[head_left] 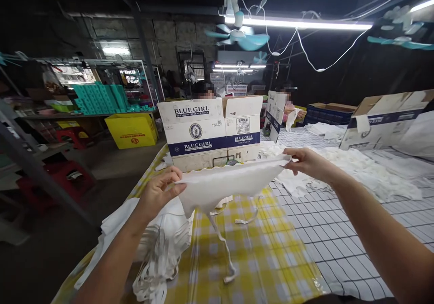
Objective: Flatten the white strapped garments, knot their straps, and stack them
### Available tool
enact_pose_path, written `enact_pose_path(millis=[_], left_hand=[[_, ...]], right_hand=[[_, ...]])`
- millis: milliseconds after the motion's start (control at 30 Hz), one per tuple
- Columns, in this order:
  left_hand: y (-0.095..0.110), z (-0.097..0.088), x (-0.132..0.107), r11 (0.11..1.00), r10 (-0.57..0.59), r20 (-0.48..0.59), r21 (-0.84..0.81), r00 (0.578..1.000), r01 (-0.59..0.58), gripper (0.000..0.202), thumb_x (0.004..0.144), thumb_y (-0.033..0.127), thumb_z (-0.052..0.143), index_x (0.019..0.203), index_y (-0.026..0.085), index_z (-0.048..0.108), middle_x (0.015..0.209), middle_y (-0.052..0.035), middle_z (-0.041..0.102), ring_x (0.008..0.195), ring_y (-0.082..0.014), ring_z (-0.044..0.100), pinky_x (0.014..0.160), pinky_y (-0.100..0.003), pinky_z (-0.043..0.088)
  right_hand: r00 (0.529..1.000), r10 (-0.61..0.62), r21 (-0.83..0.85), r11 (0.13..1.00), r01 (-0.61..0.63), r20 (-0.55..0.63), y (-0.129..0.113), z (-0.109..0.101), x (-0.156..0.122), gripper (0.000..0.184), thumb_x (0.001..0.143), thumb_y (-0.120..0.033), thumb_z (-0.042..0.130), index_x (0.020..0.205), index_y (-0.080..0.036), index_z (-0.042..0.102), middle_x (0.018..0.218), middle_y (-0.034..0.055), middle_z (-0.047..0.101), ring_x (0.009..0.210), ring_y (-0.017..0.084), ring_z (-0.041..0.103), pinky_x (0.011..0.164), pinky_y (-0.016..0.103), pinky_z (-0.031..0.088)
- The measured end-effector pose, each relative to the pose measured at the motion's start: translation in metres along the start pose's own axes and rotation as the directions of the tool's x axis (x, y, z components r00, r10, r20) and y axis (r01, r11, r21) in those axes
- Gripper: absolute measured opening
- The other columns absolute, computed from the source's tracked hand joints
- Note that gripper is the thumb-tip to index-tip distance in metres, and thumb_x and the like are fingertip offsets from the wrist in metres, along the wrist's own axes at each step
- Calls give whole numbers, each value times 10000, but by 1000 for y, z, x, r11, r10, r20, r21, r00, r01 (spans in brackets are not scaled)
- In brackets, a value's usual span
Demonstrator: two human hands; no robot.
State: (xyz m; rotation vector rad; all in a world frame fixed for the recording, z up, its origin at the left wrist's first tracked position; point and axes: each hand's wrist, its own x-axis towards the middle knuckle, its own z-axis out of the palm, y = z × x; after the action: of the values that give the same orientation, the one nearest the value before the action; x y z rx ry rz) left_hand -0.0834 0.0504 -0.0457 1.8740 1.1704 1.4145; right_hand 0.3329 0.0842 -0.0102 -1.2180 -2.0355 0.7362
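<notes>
A white cloth piece with straps (230, 182) is stretched out in the air between my two hands, its upper edge nearly level. My left hand (161, 191) pinches one end between thumb and fingers. At the other end, my right hand (303, 163) grips the corner the same way. Narrow straps hang from the cloth's lower side toward the yellow checked tablecloth (264, 258). Below my left forearm lies a stack of similar white pieces (166, 231), with its straps bunched at the front.
A Blue Girl carton (210, 130) stands behind the cloth. Loose white pieces (366, 170) are heaped on the white grid-lined cloth (335, 227) at right, near another carton (383, 123). A co-worker's hand (300, 113) shows at the back. A yellow box (131, 131) stands left of the table.
</notes>
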Motion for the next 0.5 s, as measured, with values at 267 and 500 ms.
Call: enact_pose_path(millis=[267, 500], left_hand=[[8, 0, 12, 978, -146, -11, -154, 989, 143, 252, 644, 374, 679, 646, 174, 526, 620, 27, 512, 576, -104, 475, 559, -205, 404], [-14, 35, -9, 844, -267, 83, -460, 960, 275, 304, 632, 281, 691, 838, 200, 484, 715, 50, 540, 590, -76, 508, 549, -176, 404]], right_hand=[[984, -2, 140, 990, 27, -179, -11, -2, -8, 280, 729, -468, 619, 750, -189, 608, 729, 35, 602, 671, 160, 542, 595, 284, 444], [943, 244, 271, 946, -180, -226, 34, 37, 1, 293, 732, -445, 589, 767, -154, 579, 754, 68, 588, 660, 176, 554, 554, 309, 477]])
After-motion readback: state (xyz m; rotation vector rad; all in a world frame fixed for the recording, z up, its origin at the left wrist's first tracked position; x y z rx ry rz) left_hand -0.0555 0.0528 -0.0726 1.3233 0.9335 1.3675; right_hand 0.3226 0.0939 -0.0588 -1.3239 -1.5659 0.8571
